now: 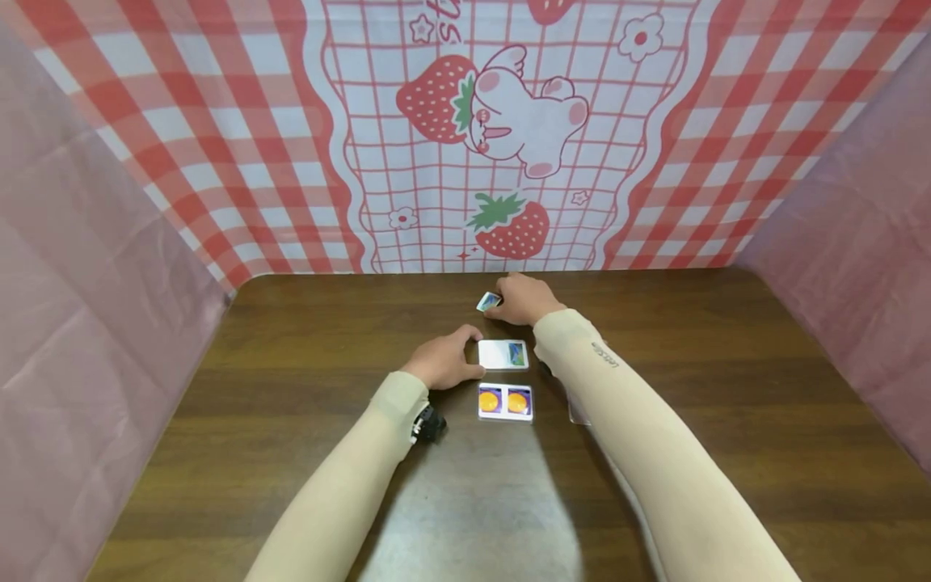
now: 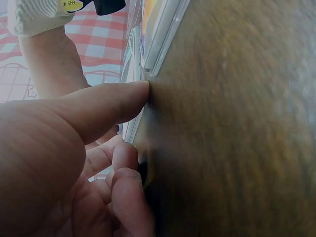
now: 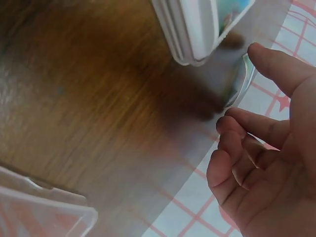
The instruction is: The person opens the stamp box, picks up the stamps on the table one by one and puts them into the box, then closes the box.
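Note:
My left hand (image 1: 440, 360) holds the left end of a flat white rectangular tray (image 1: 494, 354) between thumb and forefinger. A small blue-green picture card lies in the tray's right half; its left half is plain white. Farther back, my right hand (image 1: 525, 300) pinches a small picture card (image 1: 488, 302) with blue-green colours, tilted above the table. This card (image 3: 242, 81) shows edge-on between thumb and forefinger in the right wrist view. Nearer to me lies a second tray (image 1: 505, 419) bearing two orange-and-purple picture cards side by side.
A clear plastic piece (image 1: 578, 414) lies on the brown wooden table (image 1: 305, 323), partly hidden under my right forearm; its edge (image 3: 54, 210) shows in the right wrist view. A red-and-white checked cloth (image 1: 247, 162) hangs behind, with pink cloth (image 1: 80, 242) at both sides.

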The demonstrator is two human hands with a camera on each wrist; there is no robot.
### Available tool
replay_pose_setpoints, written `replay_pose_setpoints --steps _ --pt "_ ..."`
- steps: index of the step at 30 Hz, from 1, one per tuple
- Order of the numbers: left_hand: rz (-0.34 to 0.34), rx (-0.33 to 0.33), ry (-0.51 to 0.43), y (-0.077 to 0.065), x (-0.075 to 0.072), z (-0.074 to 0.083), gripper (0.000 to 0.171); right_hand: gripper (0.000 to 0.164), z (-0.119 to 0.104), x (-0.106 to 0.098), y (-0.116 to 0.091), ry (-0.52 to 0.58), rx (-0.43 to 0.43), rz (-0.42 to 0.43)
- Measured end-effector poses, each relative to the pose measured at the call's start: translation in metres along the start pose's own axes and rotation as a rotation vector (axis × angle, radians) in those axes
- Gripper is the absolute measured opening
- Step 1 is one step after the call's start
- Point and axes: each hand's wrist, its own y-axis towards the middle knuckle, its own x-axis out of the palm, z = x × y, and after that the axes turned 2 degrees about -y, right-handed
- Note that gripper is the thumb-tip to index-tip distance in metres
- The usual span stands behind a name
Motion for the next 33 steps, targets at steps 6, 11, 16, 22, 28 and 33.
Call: replay_pose_setpoints --steps 6,11,16,22,28,33 --pt "-0.014 -0.006 0.012 -0.001 -0.002 0.001 0.058 0.047 -0.001 0.002 0.001 -0.017 0.006 0.008" --pt "-0.022 -0.002 0.013 -0.001 -0.002 0.002 0.057 0.042 -0.002 0.004 0.004 -0.032 0.003 0.021" --pt "-0.014 0.000 0.016 -0.001 -0.002 0.002 0.058 0.036 -0.002 0.005 0.005 -0.041 -0.015 0.036" --pt "-0.004 0.007 0.010 -0.002 -0.001 0.003 0.058 0.037 -0.001 0.000 -0.002 -0.041 -0.028 0.037" --pt "-0.011 -0.002 0.001 -0.003 -0.002 0.002 0.058 0.037 0.002 -0.004 -0.009 -0.016 -0.045 0.054" --pt "-0.015 0.003 -0.007 -0.003 -0.001 0.002 0.058 0.037 0.006 -0.007 -0.020 0.015 -0.072 0.081"
